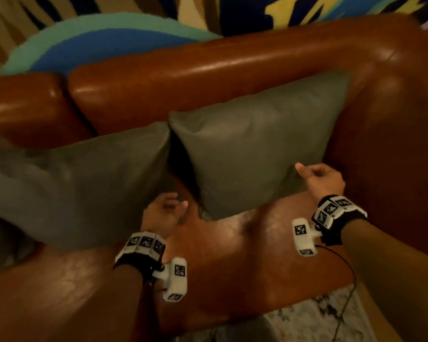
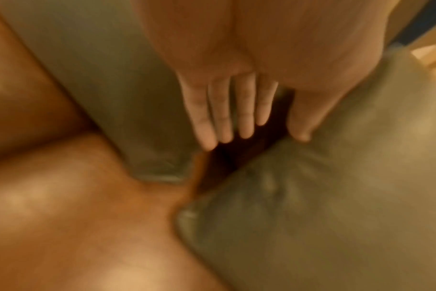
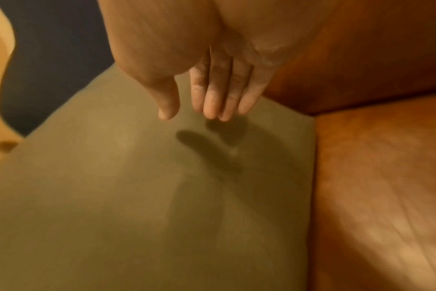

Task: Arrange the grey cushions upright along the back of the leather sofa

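A glossy, rounded brown leather sofa (image 1: 208, 70) is seen, its seat creased and shiny. Two square grey cushions of smooth, matte, softly wrinkled material are propped upright against its back. The left cushion (image 1: 84, 183) is blurred and leans beside the right cushion (image 1: 257, 144), their upper corners touching while a dark wedge of gap is left below. Behind the sofa a fuzzy wall hanging (image 1: 97, 38) in teal, blue and yellow is shown; a pale speckled rug (image 1: 319, 317) is glimpsed at the bottom edge.

The left hand (image 1: 163, 213) is held at the gap between the cushions, fingers (image 2: 222, 118) straight and together, nothing gripped. The right hand (image 1: 321, 181) is held just before the right cushion's lower right part, fingers (image 3: 219, 92) loosely extended, thumb apart, its shadow cast on the fabric. Marker-covered bands are worn on both wrists.
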A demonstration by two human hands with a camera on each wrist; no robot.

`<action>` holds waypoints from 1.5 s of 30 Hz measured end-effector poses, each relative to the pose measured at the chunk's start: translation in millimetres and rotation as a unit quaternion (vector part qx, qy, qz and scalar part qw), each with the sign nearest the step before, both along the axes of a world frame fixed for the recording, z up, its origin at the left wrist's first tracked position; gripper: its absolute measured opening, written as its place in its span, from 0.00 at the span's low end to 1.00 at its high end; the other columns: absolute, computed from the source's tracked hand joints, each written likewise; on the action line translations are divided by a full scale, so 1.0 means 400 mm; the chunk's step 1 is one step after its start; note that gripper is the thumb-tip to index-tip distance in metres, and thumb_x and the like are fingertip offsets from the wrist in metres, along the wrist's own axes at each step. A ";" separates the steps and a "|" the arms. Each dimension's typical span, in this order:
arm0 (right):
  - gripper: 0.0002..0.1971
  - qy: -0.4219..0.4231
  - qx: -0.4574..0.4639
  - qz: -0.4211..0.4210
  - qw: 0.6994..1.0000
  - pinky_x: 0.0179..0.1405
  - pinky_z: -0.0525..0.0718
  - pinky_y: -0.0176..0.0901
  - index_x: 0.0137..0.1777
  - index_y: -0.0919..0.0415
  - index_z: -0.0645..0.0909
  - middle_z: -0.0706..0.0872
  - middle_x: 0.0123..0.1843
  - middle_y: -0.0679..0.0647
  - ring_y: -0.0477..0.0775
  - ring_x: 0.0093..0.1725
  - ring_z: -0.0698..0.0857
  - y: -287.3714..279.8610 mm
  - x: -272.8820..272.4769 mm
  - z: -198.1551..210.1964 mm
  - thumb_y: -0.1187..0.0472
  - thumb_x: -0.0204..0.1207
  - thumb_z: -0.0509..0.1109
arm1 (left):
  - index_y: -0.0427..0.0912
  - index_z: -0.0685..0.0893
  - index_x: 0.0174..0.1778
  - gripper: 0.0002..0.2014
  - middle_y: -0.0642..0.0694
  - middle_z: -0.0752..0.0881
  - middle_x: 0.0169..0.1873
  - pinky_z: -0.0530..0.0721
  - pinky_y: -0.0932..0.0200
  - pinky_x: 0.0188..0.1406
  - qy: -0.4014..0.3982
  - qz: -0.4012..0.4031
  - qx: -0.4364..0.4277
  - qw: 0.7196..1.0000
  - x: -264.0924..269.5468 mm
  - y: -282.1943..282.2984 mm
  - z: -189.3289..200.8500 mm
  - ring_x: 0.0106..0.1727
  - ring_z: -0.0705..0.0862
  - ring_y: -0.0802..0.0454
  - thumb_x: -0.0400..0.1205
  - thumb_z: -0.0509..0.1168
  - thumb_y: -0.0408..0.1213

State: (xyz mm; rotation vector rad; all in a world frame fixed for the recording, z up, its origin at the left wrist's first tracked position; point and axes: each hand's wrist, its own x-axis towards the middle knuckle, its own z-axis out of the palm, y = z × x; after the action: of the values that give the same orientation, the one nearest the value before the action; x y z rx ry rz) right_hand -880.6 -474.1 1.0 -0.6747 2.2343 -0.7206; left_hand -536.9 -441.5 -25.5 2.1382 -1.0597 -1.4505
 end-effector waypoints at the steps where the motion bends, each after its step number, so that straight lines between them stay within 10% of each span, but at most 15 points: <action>1: 0.13 -0.001 -0.006 -0.007 1.000 0.53 0.75 0.41 0.50 0.56 0.87 0.85 0.48 0.54 0.53 0.50 0.80 -0.022 -0.047 0.011 0.48 0.75 0.79 | 0.56 0.79 0.63 0.23 0.45 0.86 0.61 0.86 0.37 0.60 0.043 0.021 0.007 0.999 -0.051 -0.034 -0.004 0.62 0.85 0.43 0.72 0.75 0.46; 4: 0.19 0.001 -0.024 -0.017 1.000 0.53 0.75 0.40 0.58 0.59 0.89 0.85 0.47 0.52 0.51 0.50 0.81 -0.074 -0.167 0.022 0.47 0.74 0.80 | 0.58 0.59 0.81 0.39 0.51 0.73 0.71 0.83 0.44 0.52 0.160 0.090 0.016 0.983 -0.193 -0.121 0.000 0.70 0.75 0.44 0.78 0.72 0.39; 9: 0.24 -0.033 -0.021 -0.025 0.999 0.63 0.84 0.48 0.52 0.48 0.86 0.89 0.49 0.47 0.55 0.59 0.89 -0.120 -0.312 0.005 0.36 0.61 0.82 | 0.57 0.65 0.77 0.33 0.54 0.81 0.58 0.84 0.50 0.42 0.211 0.152 -0.023 0.965 -0.334 -0.178 -0.011 0.58 0.80 0.46 0.79 0.70 0.35; 14: 0.65 -0.096 -0.029 0.014 0.995 0.75 0.82 0.61 0.75 0.46 0.78 0.85 0.74 0.48 0.54 0.71 0.85 -0.164 -0.421 -0.045 0.19 0.31 0.79 | 0.61 0.62 0.77 0.44 0.51 0.80 0.65 0.83 0.29 0.61 0.195 0.094 -0.035 0.976 -0.410 -0.222 -0.026 0.68 0.80 0.41 0.68 0.80 0.46; 18: 0.52 -0.166 -0.039 0.026 0.985 0.77 0.77 0.65 0.86 0.43 0.66 0.75 0.84 0.47 0.52 0.73 0.78 -0.205 -0.403 -0.015 0.38 0.62 0.84 | 0.65 0.56 0.79 0.55 0.45 0.72 0.77 0.79 0.24 0.64 0.146 0.094 -0.042 0.984 -0.389 -0.256 -0.038 0.74 0.75 0.37 0.60 0.83 0.49; 21: 0.51 -0.232 -0.050 0.030 0.971 0.69 0.81 0.68 0.82 0.38 0.69 0.82 0.76 0.44 0.53 0.70 0.83 -0.225 -0.384 -0.012 0.37 0.57 0.86 | 0.60 0.62 0.78 0.52 0.47 0.79 0.71 0.80 0.25 0.63 0.169 0.069 -0.063 0.981 -0.390 -0.258 -0.037 0.71 0.79 0.40 0.60 0.83 0.50; 24: 0.29 -0.265 -0.112 0.022 0.957 0.68 0.84 0.65 0.69 0.38 0.77 0.87 0.61 0.36 0.43 0.59 0.87 -0.221 -0.384 -0.012 0.46 0.69 0.82 | 0.53 0.65 0.77 0.49 0.48 0.80 0.70 0.80 0.42 0.70 0.129 0.059 -0.120 0.983 -0.409 -0.242 -0.031 0.71 0.79 0.46 0.62 0.81 0.54; 27: 0.38 -0.282 -0.145 -0.008 0.948 0.65 0.87 0.59 0.65 0.36 0.80 0.89 0.62 0.37 0.43 0.62 0.88 -0.197 -0.382 -0.030 0.40 0.52 0.87 | 0.37 0.62 0.81 0.42 0.47 0.73 0.73 0.70 0.88 0.55 0.046 0.029 -0.166 0.985 -0.423 -0.236 -0.045 0.72 0.73 0.52 0.73 0.76 0.39; 29: 0.43 -0.281 -0.148 -0.011 0.948 0.68 0.86 0.59 0.73 0.39 0.77 0.87 0.61 0.35 0.40 0.61 0.87 -0.190 -0.372 -0.045 0.42 0.54 0.87 | 0.30 0.63 0.80 0.40 0.42 0.74 0.73 0.63 0.95 0.42 0.032 0.008 -0.161 0.986 -0.427 -0.236 -0.065 0.72 0.72 0.51 0.75 0.73 0.38; 34: 0.43 -0.255 -0.131 -0.009 0.958 0.75 0.80 0.66 0.84 0.42 0.69 0.83 0.66 0.39 0.51 0.69 0.83 -0.207 -0.373 -0.069 0.48 0.68 0.84 | 0.36 0.53 0.83 0.43 0.36 0.71 0.78 0.68 0.90 0.43 0.057 0.022 -0.157 0.986 -0.424 -0.243 -0.071 0.66 0.69 0.56 0.77 0.71 0.28; 40: 0.67 -0.193 -0.118 0.008 0.974 0.77 0.80 0.65 0.83 0.34 0.66 0.80 0.79 0.42 0.52 0.77 0.80 -0.203 -0.384 -0.086 0.22 0.35 0.82 | 0.41 0.54 0.82 0.43 0.51 0.71 0.66 0.71 0.90 0.40 0.057 0.024 -0.160 0.985 -0.406 -0.242 -0.053 0.66 0.72 0.56 0.75 0.73 0.30; 45: 0.65 -0.159 -0.086 -0.023 0.983 0.79 0.78 0.64 0.86 0.33 0.58 0.73 0.86 0.45 0.53 0.80 0.77 -0.136 -0.366 -0.102 0.22 0.46 0.80 | 0.49 0.55 0.83 0.47 0.47 0.71 0.76 0.78 0.61 0.66 0.068 -0.001 -0.105 0.992 -0.322 -0.190 -0.055 0.73 0.73 0.52 0.73 0.76 0.39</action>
State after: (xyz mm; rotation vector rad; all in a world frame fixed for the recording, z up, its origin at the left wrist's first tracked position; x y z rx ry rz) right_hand -1027.1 -528.4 -39.9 -0.5470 1.9147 -0.9814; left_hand -665.6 -517.7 -47.6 1.8668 -1.1101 -1.3949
